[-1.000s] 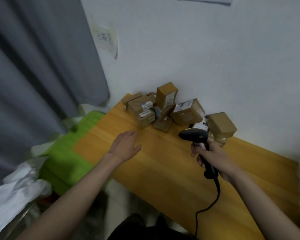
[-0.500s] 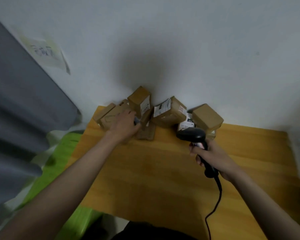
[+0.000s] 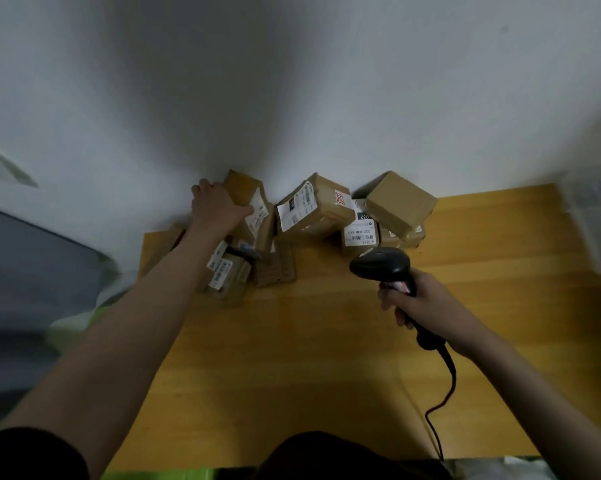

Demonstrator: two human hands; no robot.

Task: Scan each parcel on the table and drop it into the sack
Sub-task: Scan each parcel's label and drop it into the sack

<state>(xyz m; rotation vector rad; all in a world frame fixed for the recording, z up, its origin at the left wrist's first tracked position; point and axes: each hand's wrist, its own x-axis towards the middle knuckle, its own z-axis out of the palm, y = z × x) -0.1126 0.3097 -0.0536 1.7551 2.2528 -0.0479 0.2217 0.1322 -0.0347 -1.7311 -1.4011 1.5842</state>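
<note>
At the table's (image 3: 327,341) far edge against the wall, the left hand (image 3: 216,206) curls around the tall upright parcel (image 3: 254,209) to lift it for scanning, while the right hand (image 3: 420,303) grips the scanner (image 3: 382,266), aimed ready at the pile.

Wooden table (image 3: 327,358): brown parcels (image 3: 313,206) clustered at far edge against wall

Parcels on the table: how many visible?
At least 7: one under the left hand, labelled box, plain box, two beneath it, front-left one, flat one. More may be hidden.
</note>
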